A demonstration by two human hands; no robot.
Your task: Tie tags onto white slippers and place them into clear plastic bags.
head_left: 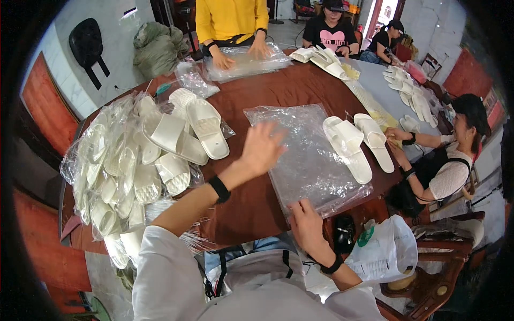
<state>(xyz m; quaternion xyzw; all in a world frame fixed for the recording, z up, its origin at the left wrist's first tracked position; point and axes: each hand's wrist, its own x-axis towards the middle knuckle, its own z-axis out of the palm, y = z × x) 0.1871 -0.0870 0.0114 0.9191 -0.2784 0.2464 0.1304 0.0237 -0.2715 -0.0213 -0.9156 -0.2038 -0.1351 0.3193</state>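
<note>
Clear bag lies flat on the cloth, centre. Left hand is over its left edge, fingers apart, blurred. Right hand is at its near edge; can't tell if it pinches. Slipper pair sits at bag's right edge; slipper pile, left.

Brown-covered table, heaped white slippers, flat clear plastic bags

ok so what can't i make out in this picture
In the head view:
Left hand: fingers blurred.
Right hand: palm hidden by its back.
Slipper pile: lower slippers hidden by upper ones and plastic wrap.
Person in yellow: head cut off by the top edge.
Mark on a slipper: too small to read.
</note>
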